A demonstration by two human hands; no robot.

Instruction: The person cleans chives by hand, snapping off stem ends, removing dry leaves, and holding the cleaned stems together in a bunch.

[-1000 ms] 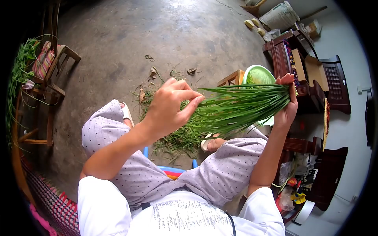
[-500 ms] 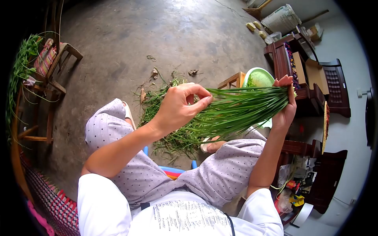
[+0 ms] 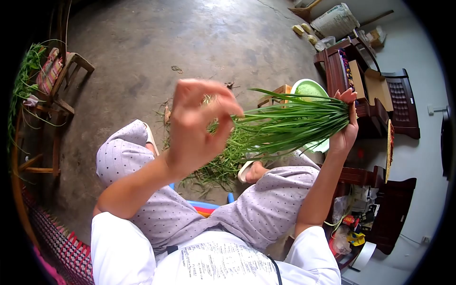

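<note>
My right hand (image 3: 346, 130) holds a bunch of long green chives (image 3: 299, 118) by the stem ends, with the leaves fanning out to the left. Left of the leaf tips is my left hand (image 3: 199, 123), blurred by motion. Its thumb and fingers are bent toward each other in a pinch, close to the ends of the longest leaves. Whatever is between those fingertips is too smeared to make out. Below the hands, a loose heap of green leaves and trimmings (image 3: 218, 166) lies on the floor between my feet.
A pale green basin (image 3: 294, 90) stands beyond the bunch, near a small wooden stool (image 3: 273, 97). Dark wooden furniture (image 3: 327, 66) lines the right wall. At the left is a wooden chair (image 3: 78, 61) with green stems beside it. A white sack (image 3: 335, 21) leans at the back right.
My left hand has moved left and toward the camera, away from the leaf tips, and is now blurred. My right hand keeps its hold on the chives, which have spread slightly.
</note>
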